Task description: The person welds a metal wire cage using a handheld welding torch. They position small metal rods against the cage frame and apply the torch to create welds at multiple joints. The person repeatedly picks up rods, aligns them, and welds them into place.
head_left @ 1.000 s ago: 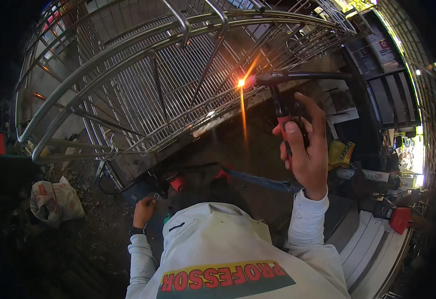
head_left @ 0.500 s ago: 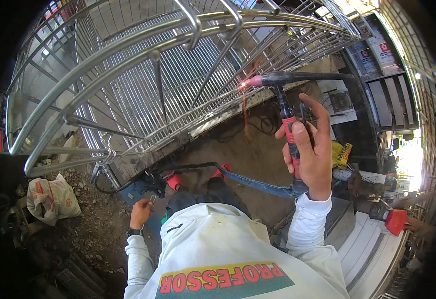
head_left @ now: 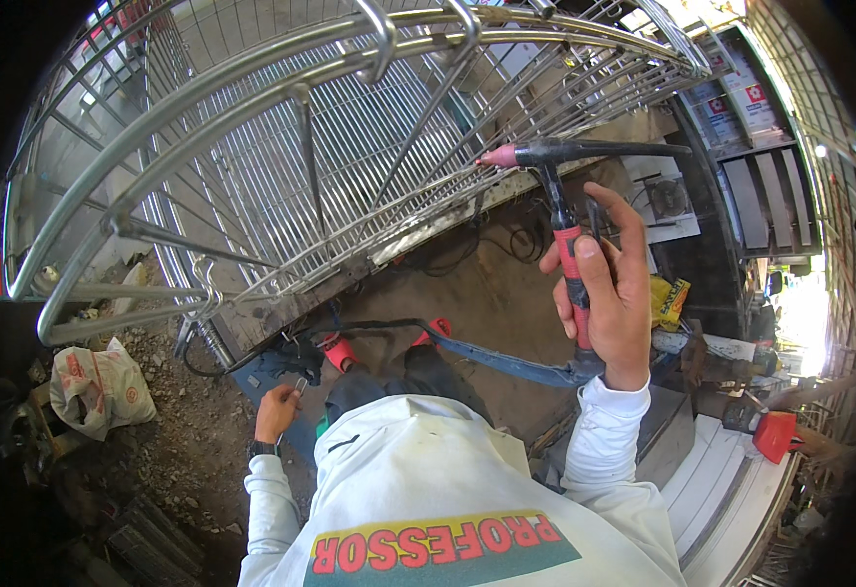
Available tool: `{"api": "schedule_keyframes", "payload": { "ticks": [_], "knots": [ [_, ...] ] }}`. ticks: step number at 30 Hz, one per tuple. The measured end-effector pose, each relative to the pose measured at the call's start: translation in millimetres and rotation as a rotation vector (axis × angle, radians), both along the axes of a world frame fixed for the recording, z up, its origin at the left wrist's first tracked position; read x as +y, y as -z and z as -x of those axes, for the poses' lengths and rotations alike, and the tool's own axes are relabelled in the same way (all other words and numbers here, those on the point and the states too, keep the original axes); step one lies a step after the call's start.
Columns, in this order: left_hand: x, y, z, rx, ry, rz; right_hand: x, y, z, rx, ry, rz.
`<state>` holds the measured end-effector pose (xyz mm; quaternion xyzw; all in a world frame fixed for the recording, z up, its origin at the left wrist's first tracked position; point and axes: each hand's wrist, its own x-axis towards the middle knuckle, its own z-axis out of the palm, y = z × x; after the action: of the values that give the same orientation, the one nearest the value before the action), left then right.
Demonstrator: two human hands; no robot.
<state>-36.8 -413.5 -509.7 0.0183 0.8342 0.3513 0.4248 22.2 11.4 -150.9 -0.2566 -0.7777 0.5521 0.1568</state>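
Note:
My right hand (head_left: 609, 293) is wrapped round the red-and-black grip of a TIG welding torch (head_left: 573, 259). The torch's pink nozzle points left, and its tip is close to the lower wires of a shiny metal rack (head_left: 296, 220); whether they touch I cannot tell. A blue-sleeved cable (head_left: 486, 357) runs from the torch grip across in front of my legs. Lower left, my left hand (head_left: 276, 411) is closed beside my thigh, pinching a small bent metal loop (head_left: 300, 386) that is partly hidden by the fingers.
The rack rests along a worn bench edge (head_left: 359, 266). A white sack (head_left: 101, 388) lies on rubble at the left. White panels (head_left: 717, 489) and a red object (head_left: 774, 436) are at the lower right, with a yellow packet (head_left: 670, 301) above. Shelves with boxes stand far right.
The bright glow at the torch tip has faded to a faint one. The rack's left end has shifted slightly left in view. My left hand has turned slightly, so less of the metal loop shows.

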Motion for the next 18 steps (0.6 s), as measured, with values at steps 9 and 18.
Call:
{"api": "schedule_keyframes", "payload": {
  "ticks": [9, 18],
  "knots": [
    [-9, 19, 1, 0.185, 0.101, 0.044, -12, 7, 4, -0.037, 0.063, -0.113],
    [-45, 66, -20, 0.210, 0.094, -0.029, -20, 20, -5, 0.020, -0.050, -0.214]
  ]
}}
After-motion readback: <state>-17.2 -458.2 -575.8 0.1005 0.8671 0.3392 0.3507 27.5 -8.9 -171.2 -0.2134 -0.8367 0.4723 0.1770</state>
